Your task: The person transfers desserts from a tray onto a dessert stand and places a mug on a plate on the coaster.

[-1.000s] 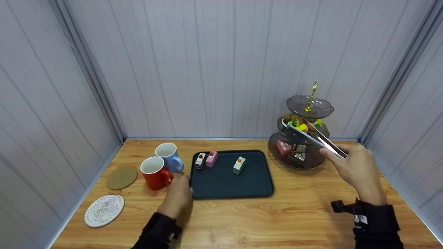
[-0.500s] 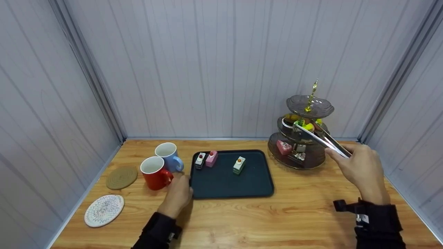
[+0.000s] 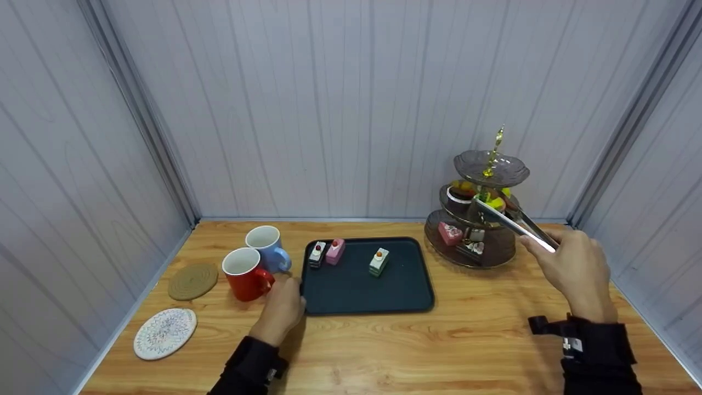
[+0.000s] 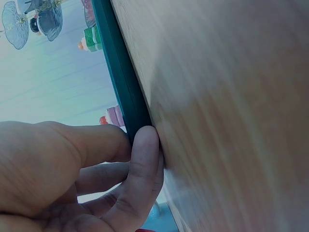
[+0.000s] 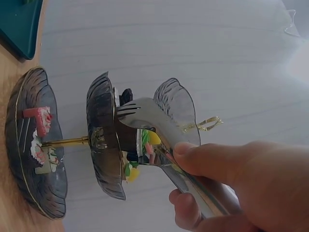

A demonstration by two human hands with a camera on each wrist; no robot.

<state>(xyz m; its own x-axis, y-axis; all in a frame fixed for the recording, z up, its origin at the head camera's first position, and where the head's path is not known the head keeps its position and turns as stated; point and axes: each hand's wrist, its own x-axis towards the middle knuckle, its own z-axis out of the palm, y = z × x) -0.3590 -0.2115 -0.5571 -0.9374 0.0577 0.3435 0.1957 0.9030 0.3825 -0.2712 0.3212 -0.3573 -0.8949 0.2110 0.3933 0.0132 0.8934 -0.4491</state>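
Note:
My left hand [image 3: 282, 307] pinches the left edge of a dark green tray [image 3: 364, 296] between thumb and fingers, close up in the left wrist view. On the tray stand three small cakes: a black-and-white one [image 3: 317, 255], a pink one [image 3: 335, 252] and a green-and-white one [image 3: 378, 263]. Metal tongs [image 3: 515, 224] are held in my right hand [image 3: 576, 269]. Their ends reach into the middle tier of a smoky glass cake stand [image 3: 466, 164], on either side of a small dessert with yellow and green topping [image 5: 152, 138]. Whether they touch it, I cannot tell.
A red mug [image 3: 244, 280] and a light blue mug [image 3: 266, 247] stand left of the tray. Farther left lie a tan coaster [image 3: 193, 282] and a white patterned coaster [image 3: 164, 333]. The stand's bottom tier holds a pink cake [image 3: 450, 234] and other pieces. Panel walls surround the table.
The tongs and my right hand have shifted slightly right, and the tongs' ends now sit around the yellow-and-green dessert. My left hand and the tray have stayed in place.

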